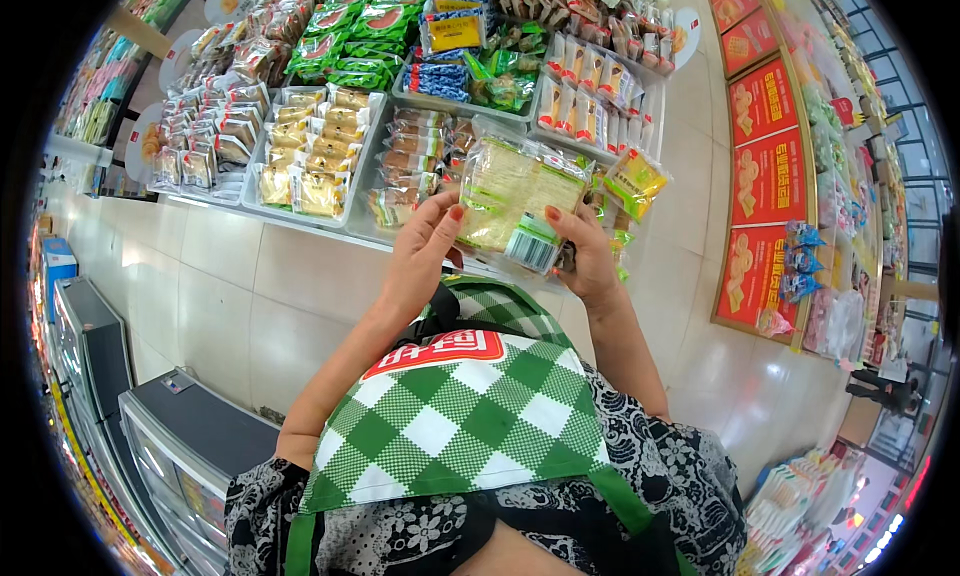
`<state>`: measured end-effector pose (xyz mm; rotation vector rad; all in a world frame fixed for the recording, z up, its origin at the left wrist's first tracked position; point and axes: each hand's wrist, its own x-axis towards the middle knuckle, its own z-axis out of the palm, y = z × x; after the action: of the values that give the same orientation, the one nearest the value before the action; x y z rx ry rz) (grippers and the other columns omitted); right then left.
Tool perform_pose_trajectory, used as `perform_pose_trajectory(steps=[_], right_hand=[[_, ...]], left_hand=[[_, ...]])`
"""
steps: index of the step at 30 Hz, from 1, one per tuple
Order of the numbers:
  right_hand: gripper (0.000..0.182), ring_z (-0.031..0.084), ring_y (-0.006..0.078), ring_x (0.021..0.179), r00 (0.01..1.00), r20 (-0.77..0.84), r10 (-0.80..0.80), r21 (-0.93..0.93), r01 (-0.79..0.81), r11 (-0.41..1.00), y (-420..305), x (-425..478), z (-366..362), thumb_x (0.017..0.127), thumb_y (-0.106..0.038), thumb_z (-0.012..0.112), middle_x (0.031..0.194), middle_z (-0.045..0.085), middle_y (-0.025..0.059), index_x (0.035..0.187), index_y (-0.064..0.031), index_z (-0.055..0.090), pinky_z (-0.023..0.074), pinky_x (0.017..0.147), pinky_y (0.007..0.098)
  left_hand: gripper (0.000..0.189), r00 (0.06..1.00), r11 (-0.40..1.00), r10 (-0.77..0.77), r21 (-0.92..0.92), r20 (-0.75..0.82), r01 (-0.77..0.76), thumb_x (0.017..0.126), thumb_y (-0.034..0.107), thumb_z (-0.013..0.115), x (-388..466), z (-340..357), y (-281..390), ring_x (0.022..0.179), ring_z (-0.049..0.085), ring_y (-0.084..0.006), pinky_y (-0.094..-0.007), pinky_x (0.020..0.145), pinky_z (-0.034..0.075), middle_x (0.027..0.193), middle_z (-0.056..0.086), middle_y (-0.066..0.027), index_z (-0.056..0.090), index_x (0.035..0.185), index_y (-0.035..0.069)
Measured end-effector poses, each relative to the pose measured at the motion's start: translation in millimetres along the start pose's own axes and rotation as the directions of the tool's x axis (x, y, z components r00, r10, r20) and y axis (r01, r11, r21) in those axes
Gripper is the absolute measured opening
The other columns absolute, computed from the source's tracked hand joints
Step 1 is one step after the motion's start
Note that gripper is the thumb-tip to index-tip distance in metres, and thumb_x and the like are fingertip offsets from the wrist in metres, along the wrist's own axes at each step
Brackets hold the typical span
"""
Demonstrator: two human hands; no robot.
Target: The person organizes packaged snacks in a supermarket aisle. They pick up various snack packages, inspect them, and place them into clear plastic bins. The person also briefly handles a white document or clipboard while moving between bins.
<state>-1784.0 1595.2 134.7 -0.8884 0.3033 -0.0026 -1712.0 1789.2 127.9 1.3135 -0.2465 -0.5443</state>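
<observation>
Between my two hands is a clear plastic pack of sliced bread (499,190) with a barcode label, held over the near edge of a display of packaged snacks. My left hand (429,238) grips its left side, thumb on top. On its lower right side is my right hand (586,246), the thumb pressed on the wrapper by the label. Brown wrapped rolls (409,160) lie in the bin just beyond my left hand. Near my right hand, a yellow and green snack packet (636,184) rests at the display's corner. The pack hides part of the bin beneath.
A plastic bin of yellow wrapped cakes (311,148) stands at the left, with green packets (360,28) and blue packets (436,81) farther back. Shelving with red panels (765,141) runs along the right. Freezers (195,426) stand at the lower left. A person (885,391) is far off at the right.
</observation>
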Motion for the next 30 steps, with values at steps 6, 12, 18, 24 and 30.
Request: perform_pose_trajectory(steps=[6, 12, 18, 24, 30], right_hand=[[0.044, 0.06, 0.0153, 0.093, 0.987, -0.084, 0.138, 0.016, -0.137, 0.99, -1.5, 1.2, 7.7, 0.089, -0.025, 0.06, 0.107, 0.058, 0.0088, 0.121, 0.0023, 0.045, 0.0521, 0.077, 0.0293], [0.04, 0.063, 0.0182, 0.087, 0.964, -0.125, 0.234, 0.032, -0.232, 0.972, 11.4, 1.1, 23.0, 0.089, -0.023, 0.06, 0.103, 0.06, 0.0104, 0.118, 0.0024, 0.047, 0.054, 0.074, 0.0317], [0.033, 0.063, 0.0137, 0.079, 0.94, -0.179, 0.291, 0.1, -0.276, 0.956, 11.3, 8.4, 23.7, 0.091, -0.028, 0.055, 0.097, 0.063, 0.0058, 0.112, -0.003, 0.055, 0.0508, 0.061, 0.026], [0.042, 0.062, 0.0157, 0.086, 0.945, -0.136, 0.296, 0.064, -0.29, 0.955, 2.4, 7.3, 22.9, 0.086, -0.022, 0.064, 0.105, 0.061, 0.0085, 0.118, 0.0004, 0.049, 0.0511, 0.067, 0.0298], [0.087, 0.055, 0.0132, 0.099, 0.997, -0.054, 0.06, -0.357, -0.075, 0.931, 0.6, -1.8, 19.8, 0.064, -0.018, 0.083, 0.113, 0.056, 0.0051, 0.134, -0.0018, 0.035, 0.0455, 0.079, 0.0264]], left_hand=[[0.02, 0.983, 0.978, -0.148, -0.166, -0.107, 0.129, 0.098, 0.022, 0.045, -3.7, -1.3, -2.9, 0.051, 0.05, -0.0067, -0.0208, 0.043, 0.04, 0.073, 0.059, -0.0036, 0.049, 0.108, 0.004], [0.016, 0.971, 0.978, -0.177, -0.14, -0.164, 0.154, 0.098, 0.024, 0.045, -5.3, -9.9, -3.5, 0.05, 0.051, -0.0074, -0.0211, 0.043, 0.039, 0.073, 0.059, -0.0016, 0.051, 0.101, 0.009], [0.024, 0.959, 0.959, -0.254, -0.163, -0.122, 0.233, 0.094, 0.032, 0.052, -5.8, -12.6, 2.7, 0.055, 0.047, -0.0071, -0.022, 0.045, 0.04, 0.071, 0.052, 0.0008, 0.05, 0.097, 0.009], [0.028, 0.961, 0.961, -0.276, -0.033, 0.011, 0.276, 0.09, 0.029, 0.061, -1.9, -16.1, -2.0, 0.05, 0.044, -0.0052, -0.0191, 0.044, 0.036, 0.065, 0.048, 0.0008, 0.042, 0.081, 0.009], [0.026, 0.991, 0.988, -0.126, -0.083, 0.04, 0.129, 0.084, 0.006, 0.066, -1.3, -20.3, -11.2, 0.055, 0.048, -0.0051, -0.0187, 0.047, 0.04, 0.069, 0.048, 0.0024, 0.04, 0.083, 0.009]])
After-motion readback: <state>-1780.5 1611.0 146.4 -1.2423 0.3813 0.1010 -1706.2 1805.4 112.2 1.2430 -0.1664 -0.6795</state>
